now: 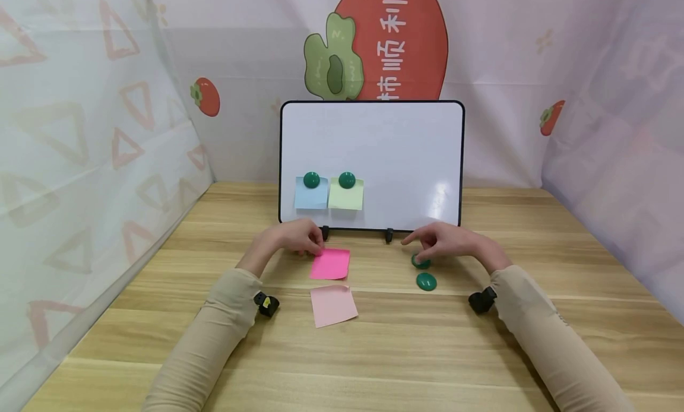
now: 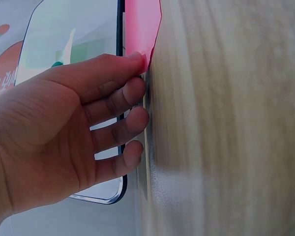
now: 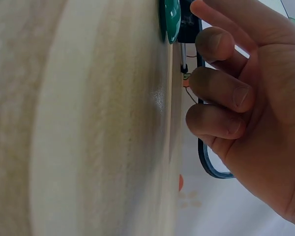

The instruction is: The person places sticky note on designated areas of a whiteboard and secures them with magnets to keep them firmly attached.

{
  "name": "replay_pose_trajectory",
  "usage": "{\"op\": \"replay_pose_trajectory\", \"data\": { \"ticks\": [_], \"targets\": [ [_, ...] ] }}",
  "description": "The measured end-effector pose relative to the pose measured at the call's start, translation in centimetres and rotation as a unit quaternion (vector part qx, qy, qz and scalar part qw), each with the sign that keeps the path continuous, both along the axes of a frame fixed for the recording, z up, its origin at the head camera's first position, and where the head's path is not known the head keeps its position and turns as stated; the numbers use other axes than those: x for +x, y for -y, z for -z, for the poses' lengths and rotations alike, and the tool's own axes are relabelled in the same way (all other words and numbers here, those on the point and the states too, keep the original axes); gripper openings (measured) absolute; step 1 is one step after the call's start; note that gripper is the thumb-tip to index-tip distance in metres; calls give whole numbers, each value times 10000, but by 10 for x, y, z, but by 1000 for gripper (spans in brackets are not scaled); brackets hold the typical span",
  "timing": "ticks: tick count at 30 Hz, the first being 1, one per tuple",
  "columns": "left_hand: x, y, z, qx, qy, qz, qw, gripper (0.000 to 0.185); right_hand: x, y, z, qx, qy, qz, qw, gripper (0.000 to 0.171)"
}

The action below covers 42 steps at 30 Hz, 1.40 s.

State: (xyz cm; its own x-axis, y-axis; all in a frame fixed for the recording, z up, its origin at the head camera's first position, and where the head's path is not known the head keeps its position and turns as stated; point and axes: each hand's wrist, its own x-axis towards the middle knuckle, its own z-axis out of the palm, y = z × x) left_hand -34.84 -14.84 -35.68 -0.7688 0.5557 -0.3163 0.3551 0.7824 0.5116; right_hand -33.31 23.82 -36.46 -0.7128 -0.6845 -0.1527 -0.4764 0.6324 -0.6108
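Observation:
My left hand [image 1: 300,236] pinches the upper left corner of a bright pink sticky note [image 1: 330,265] between thumb and index finger. In the left wrist view the pink note [image 2: 141,29] rises from the tabletop at the fingertips. My right hand [image 1: 447,240] hovers at a round green magnet [image 1: 421,262], its thumb over the magnet and its index finger stretched out apart from it. The other fingers of the right hand [image 3: 255,83] curl loosely in the right wrist view, beside the magnet [image 3: 171,20]. Another green magnet [image 1: 426,282] lies just nearer, and a pale pink note [image 1: 333,306] lies below the bright one.
Behind the hands a whiteboard [image 1: 398,145] stands on small black feet [image 1: 389,235]. On it, green magnets [image 1: 312,180] hold a blue note [image 1: 311,197] and a yellow-green note [image 1: 346,199]. The wooden table [image 1: 374,364] is bordered by printed cloth walls [image 1: 246,145].

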Motion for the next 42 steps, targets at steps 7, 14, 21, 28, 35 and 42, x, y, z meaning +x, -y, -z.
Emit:
{"op": "replay_pose_trajectory", "data": {
  "ticks": [7, 14, 21, 28, 35, 42],
  "targets": [
    [0, 0, 0, -71, 72, -62, 9999, 13, -1, -7, 2, -93, 292, -139, 9994, 51],
    [-1, 0, 0, -110, -26, -59, 9999, 17, -3, -16, 6, -64, 443, -263, 9987, 53],
    [2, 1, -1, -25, -145, -149, 9998, 19, -3, -17, 7, 33, 407, -222, 9989, 47],
    [2, 0, -3, 73, -215, -133, 9997, 18, -2, -16, 6, 85, 296, -94, 9995, 40],
    [2, 0, -5, 137, -443, -48, 9989, 17, -1, -14, 4, 64, 319, -30, 9995, 40],
    [3, -1, -11, 332, -682, -98, 9971, 15, -1, -12, 4, 20, 377, 56, 9993, 40]
  ]
}}
